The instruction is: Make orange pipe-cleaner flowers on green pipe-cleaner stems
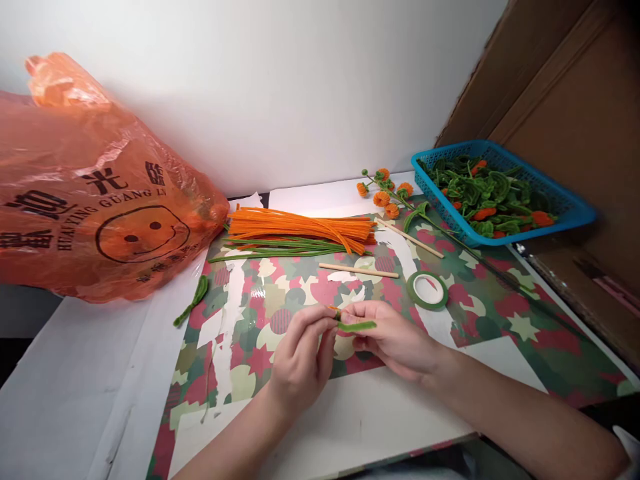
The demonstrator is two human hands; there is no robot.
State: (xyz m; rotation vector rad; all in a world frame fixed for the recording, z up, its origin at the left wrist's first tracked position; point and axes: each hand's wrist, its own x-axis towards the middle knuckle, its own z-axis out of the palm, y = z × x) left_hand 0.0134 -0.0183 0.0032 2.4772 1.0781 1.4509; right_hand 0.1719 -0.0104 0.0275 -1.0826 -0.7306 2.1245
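Left hand: the left hand is closing narrow, thumb and fingertips pinching one end of the green pipe cleaner piece, just where a small orange bit is sticking out.
Right hand: the right hand is curling around the other end, fingers pressing it from below.
Position: the piece is hanging between both hands, just above the patterned mat on the worktop, near the green tape roll.
Handling: it is looking very light and fuzzy, soft on the outside (probably a thin wire inside), so it is likely bending easily and gripping well, not slipping.
Hold: fingertip pinches close to the join are suiting it best; hard squeezing is risking flattened fuzz.
Around: orange pipe cleaners, wooden sticks, a blue basket and an orange plastic bag are lying beyond.
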